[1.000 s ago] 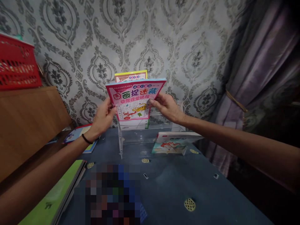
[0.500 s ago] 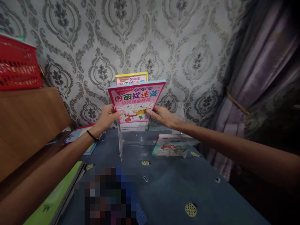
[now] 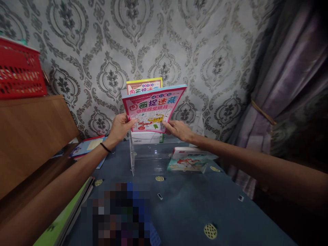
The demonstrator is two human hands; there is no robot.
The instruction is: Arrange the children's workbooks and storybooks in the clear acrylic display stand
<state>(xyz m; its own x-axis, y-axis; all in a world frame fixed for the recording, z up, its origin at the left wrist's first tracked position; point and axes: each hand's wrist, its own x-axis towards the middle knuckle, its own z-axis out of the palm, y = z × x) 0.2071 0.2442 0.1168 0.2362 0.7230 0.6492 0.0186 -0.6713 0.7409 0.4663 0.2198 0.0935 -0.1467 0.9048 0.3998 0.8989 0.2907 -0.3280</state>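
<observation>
A pink-bordered picture book (image 3: pixel 153 107) with a tiger and a fox on its cover is held between my two hands, its right side tilted up. My left hand (image 3: pixel 121 126) grips the lower left edge, thumb on the cover. On the lower right edge, my right hand (image 3: pixel 178 129) pinches the same book. Behind it stands a yellow-edged book (image 3: pixel 145 82), upright in a clear acrylic book stand (image 3: pixel 132 157). Most of that book is hidden. A teal and white book (image 3: pixel 188 162) leans in the lower right of the stand.
Several books (image 3: pixel 88 147) lie at the left, with a green-covered stack (image 3: pixel 68 212) nearer me. A red basket (image 3: pixel 20 71) sits on a wooden cabinet (image 3: pixel 33 133). A pixelated patch hides something at the front. A curtain (image 3: pixel 287 85) hangs at the right.
The pink-bordered book has shifted slightly right and up, and its right side tilts up more. Both hands have kept hold of it.
</observation>
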